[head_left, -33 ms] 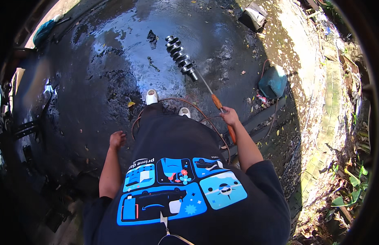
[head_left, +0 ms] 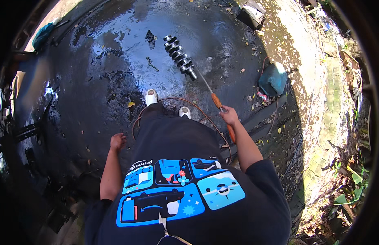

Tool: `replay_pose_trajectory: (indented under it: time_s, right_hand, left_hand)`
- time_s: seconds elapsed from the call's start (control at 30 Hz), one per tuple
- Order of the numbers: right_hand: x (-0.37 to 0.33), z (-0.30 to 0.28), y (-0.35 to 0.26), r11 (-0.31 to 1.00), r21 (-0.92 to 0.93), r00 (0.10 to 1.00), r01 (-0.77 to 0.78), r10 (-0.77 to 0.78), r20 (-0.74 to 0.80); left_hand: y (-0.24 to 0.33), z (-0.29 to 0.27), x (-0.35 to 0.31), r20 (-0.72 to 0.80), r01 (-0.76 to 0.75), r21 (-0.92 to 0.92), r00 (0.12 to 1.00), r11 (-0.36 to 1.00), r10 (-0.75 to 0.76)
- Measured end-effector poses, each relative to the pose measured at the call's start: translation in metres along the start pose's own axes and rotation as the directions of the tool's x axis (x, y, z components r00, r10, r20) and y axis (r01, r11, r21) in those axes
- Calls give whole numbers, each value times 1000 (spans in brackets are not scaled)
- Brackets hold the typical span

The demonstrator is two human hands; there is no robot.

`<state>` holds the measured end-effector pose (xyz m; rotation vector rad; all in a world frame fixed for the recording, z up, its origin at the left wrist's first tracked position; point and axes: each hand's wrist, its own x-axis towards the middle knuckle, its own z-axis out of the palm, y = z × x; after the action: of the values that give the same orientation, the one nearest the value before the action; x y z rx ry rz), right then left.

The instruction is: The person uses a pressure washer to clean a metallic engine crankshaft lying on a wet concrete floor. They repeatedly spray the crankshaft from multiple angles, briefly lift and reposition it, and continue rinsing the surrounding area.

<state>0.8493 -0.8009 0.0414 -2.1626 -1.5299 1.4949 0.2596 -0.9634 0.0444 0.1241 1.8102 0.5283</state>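
A shiny metal crankshaft lies slanted on the wet dark ground ahead of my feet. My right hand is wrapped round the orange grip of a pressure washer wand. Its thin metal lance points at the crankshaft's near end, and faint mist shows around there. The orange grip continues below my hand. At my left side hangs my left hand, its fingers curled in, with nothing seen in them.
A brown hose loops around my white shoes. To the right stands a blue-green plastic container. A dark rag-like scrap and a small metal part lie left of the crankshaft. A box-like object sits farther back.
Almost nothing differs. The view has shifted very slightly, and both hands keep nearly the same pose, the right still on the wand.
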Motion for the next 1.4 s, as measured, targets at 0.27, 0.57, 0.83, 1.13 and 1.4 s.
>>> replay_pose_trajectory:
  time_s: [0.27,0.57,0.83,1.13,1.4]
  right_hand:
    - [-21,-5,82,996,-93,999,-9,5,-37]
    - [-64,-7,156,985,117,990,-130,122,74]
    - [-82,-15,183,982,160,992,-104,91,84]
    - [-87,-2,194,994,24,994,-108,107,15]
    - [-122,-3,137,990,-15,990,-140,139,-34]
  left_hand:
    - [-62,-4,-62,-17,-42,162,999,986,46]
    - [-37,19,-92,35,-162,491,985,856,166]
    - [22,50,-112,-27,-128,371,989,920,149]
    - [57,63,-128,-31,-135,573,982,808,187]
    - [106,224,-97,322,-344,668,933,660,161]
